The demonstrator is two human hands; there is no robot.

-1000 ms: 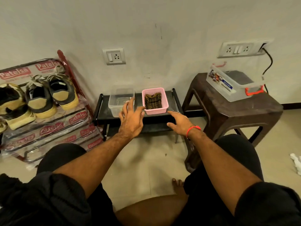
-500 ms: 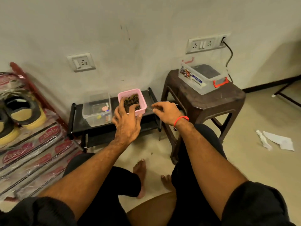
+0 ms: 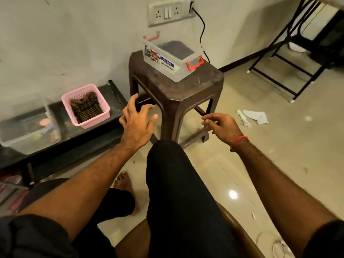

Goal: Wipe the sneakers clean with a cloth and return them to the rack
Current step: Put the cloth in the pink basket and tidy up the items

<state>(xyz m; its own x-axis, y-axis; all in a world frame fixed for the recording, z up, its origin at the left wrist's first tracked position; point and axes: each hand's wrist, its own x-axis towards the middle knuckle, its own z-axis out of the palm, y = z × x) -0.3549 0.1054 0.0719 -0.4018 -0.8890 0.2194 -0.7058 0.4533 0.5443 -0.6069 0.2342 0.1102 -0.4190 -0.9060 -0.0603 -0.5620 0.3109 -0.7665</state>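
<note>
Both hands empty in mid-air, in front of the stool.

Left hand fingers spread, palm down, just right of the pink basket which holds a dark striped cloth. Basket sits on a low black shelf beside a clear tub at the left edge. Right hand loosely curled, holding nothing, red thread on the wrist. Brown stool against the wall carries a clear box with red latches. White crumpled rag on the tiled floor right of the stool. Black folding frame in the far-right corner.
</note>
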